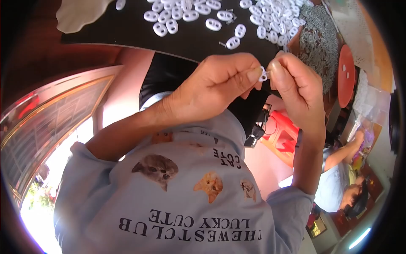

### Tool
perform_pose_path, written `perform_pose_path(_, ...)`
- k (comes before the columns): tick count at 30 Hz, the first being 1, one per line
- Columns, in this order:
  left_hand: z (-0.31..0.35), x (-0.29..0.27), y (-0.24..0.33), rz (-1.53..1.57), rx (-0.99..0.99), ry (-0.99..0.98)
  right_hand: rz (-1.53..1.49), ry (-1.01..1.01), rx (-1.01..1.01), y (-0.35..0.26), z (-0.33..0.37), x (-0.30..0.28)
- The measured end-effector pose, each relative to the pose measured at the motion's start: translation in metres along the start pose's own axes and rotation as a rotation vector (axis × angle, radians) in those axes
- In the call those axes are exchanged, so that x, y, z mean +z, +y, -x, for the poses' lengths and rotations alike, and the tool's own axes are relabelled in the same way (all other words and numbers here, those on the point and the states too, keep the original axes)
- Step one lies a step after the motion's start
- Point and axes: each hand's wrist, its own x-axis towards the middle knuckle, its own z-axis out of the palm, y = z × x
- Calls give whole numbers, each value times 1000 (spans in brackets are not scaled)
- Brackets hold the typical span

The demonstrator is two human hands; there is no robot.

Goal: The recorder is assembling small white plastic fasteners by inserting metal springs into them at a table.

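Note:
In front of my chest, my left hand (213, 84) pinches a small white two-holed plastic cord lock (263, 78) between thumb and fingers. Close against it, my right hand (299, 86) is closed in a pinch at thumb and forefinger. A thin, shiny bit of metal, like a small spring, shows at its fingertips, mostly hidden. Both hands are just off the near edge of the dark table (127, 36). Many loose white oval pieces (213, 24) with two holes lie beyond them, and a few small springs (223, 44) are scattered among these.
A heap of grey metal springs (317, 46) lies at the right, beside more white pieces (275, 21). Farther right is a red oval dish (346, 76) with a few white bits. A red plastic stool (281, 133) stands below. Another person (338, 180) works at the right.

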Motion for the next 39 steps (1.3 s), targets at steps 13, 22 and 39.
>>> perform_pose_path(13,-27,-20,13,-380,277,37,877,-42,-211,15,-65,-15)
perform_pose_path(22,-26,-23,11,-246,361,-10,629,32,-97,16,-64,-33)
perform_pose_path(39,-24,-30,6,-243,358,10,768,-89,-150,16,-83,-18)
